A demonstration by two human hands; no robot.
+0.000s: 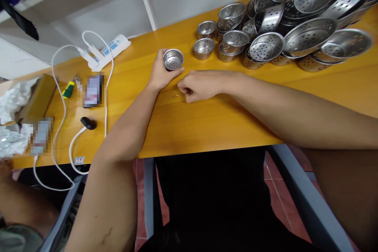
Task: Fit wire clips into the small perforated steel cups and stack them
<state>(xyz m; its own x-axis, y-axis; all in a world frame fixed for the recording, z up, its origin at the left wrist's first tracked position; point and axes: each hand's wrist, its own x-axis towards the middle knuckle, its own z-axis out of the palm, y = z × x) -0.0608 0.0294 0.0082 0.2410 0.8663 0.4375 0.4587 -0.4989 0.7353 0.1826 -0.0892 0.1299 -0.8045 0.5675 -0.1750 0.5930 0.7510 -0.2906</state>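
My left hand (159,71) is wrapped round a small perforated metal cup (173,60), its open mouth facing up. Just right of it, low over the wooden table (212,122), my right hand (199,86) is closed with the fingers curled in. Whatever those fingers hold, if anything, is hidden; a tiny thin shape lies by the fingertips, too small to name. Two more small perforated cups, a front one (204,49) and a back one (206,29), stand beyond my right hand.
Stacks of larger perforated metal cups (267,47) fill the back right. At left are a white power strip (113,52) with cables, a phone (93,90), a green-yellow screwdriver (68,89), a black plug-like device (88,123) and a cardboard box (41,98). Another person's arm (23,201) shows lower left.
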